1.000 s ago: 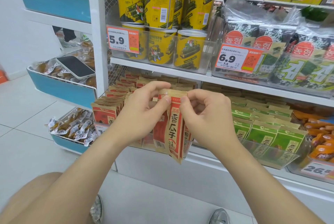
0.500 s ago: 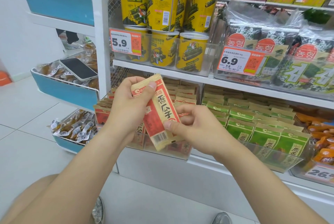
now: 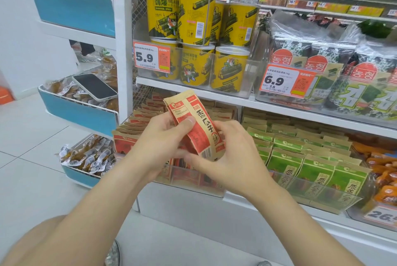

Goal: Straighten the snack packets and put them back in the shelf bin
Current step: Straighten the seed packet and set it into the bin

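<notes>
A: Where are the packets at this moment?

B: A small stack of red and tan packets (image 3: pixel 193 124) is in both hands. It is in the air in front of the clear bin (image 3: pixel 189 179), a little above its front wall. The stack leans, with its top towards the upper left. The top edges are not level: one packet stands out behind the front one.

A: And how do the hands hold it?

B: The left hand (image 3: pixel 159 147) is curled around the left edge, and its thumb lies flat on the printed face. The right hand (image 3: pixel 232 162) has its fingers curled around the lower right corner. Its fingertips are hidden behind the stack.

A: What is inside the bin?

B: There are rows of the same red packets (image 3: pixel 137 119), standing upright at the back and the left. The hands cover the middle, so I cannot tell if there is a gap.

A: How much room is around the bin?

B: Above the bin runs the edge of the next shelf (image 3: pixel 232 99), which carries yellow tubs (image 3: pixel 193 20). There is open space between that edge and the packet tops. Just beside the bin on the right are green packets (image 3: pixel 311 158). On its left stands a white post (image 3: pixel 123 50), and beyond that a phone (image 3: pixel 94 86) lies on bagged snacks. Below and in front of the bin is open floor (image 3: pixel 32 169).
</notes>
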